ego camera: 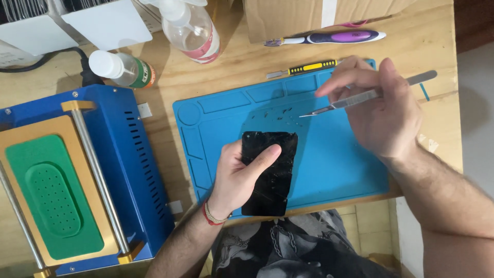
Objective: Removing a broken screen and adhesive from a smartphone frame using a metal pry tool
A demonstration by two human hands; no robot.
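My left hand [237, 177] grips a black cracked phone screen [272, 177] from its left side, thumb lying across the glass. The screen rests on a blue silicone work mat [334, 164], its lower end reaching the table's front edge. My right hand [383, 110] hovers above the mat's upper right and holds metal tweezers [360, 98], their tip pointing left toward small dark fragments [280, 114] scattered on the mat. The tweezers' tip is apart from the screen.
A blue heating machine with a green pad [54, 198] stands at the left. Two plastic bottles [190, 28] [123, 68], a toothbrush [329, 37], a yellow-black pry tool [303, 68] and a cardboard box [288, 15] lie along the back of the wooden table.
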